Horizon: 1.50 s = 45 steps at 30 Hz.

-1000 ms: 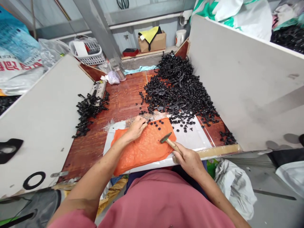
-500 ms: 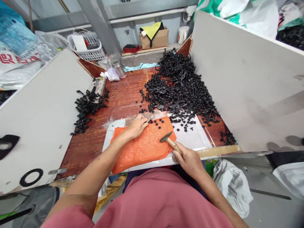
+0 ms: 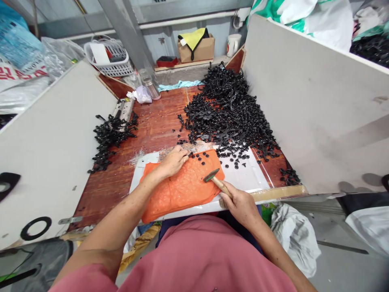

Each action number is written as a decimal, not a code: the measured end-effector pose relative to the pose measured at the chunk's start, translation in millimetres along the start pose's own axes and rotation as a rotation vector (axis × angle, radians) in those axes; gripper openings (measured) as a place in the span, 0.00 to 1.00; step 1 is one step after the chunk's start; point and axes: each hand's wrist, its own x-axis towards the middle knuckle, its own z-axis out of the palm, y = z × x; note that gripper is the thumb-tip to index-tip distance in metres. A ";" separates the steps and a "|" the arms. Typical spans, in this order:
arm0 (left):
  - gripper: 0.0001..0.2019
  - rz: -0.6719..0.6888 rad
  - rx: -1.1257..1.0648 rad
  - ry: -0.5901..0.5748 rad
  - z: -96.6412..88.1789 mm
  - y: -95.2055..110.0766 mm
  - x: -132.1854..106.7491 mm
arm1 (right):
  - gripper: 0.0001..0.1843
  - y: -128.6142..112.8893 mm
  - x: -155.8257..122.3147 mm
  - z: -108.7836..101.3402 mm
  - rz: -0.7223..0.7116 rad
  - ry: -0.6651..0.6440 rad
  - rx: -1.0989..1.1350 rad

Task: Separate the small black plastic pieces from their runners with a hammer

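An orange cloth (image 3: pixel 179 190) lies folded flat at the front of the bench. My right hand (image 3: pixel 243 205) is wrapped round the wooden handle of a small hammer (image 3: pixel 220 184), whose dark head hovers over or rests on the cloth; I cannot tell which. At the cloth's far edge my left hand (image 3: pixel 174 160) has its fingers pinched at a small black part (image 3: pixel 190 154). Several round black pieces (image 3: pixel 203 163) sit on the cloth just right of those fingers. A large heap of small black parts (image 3: pixel 231 109) spreads behind and to the right.
A smaller black pile (image 3: pixel 111 140) lies at the left. Tall grey panels (image 3: pixel 304 101) wall both sides of the bench. Along the back stand a glass jar (image 3: pixel 150 85), a white basket (image 3: pixel 111 61), a cardboard box (image 3: pixel 197 48) and a mug (image 3: pixel 233 44).
The whole view has shifted very slightly to the left. Both hands, the hammer and the black pieces keep nearly the same places on the cloth.
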 end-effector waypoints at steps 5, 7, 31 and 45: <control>0.12 0.013 -0.006 -0.015 0.7 -1.6 -1.0 | 0.28 -1.3 0.4 -1.2 -0.033 0.017 0.011; 0.12 0.012 -0.009 -0.017 1.0 -1.6 -0.8 | 0.28 -1.7 0.3 -1.7 -0.037 0.015 0.013; 0.10 0.026 0.050 -0.008 -2.1 2.0 -2.1 | 0.27 -1.4 0.2 -0.8 -0.008 0.011 0.008; 0.12 0.021 0.065 -0.001 -2.5 -1.3 -0.8 | 0.27 -5.5 6.7 -16.5 -0.056 -0.089 0.101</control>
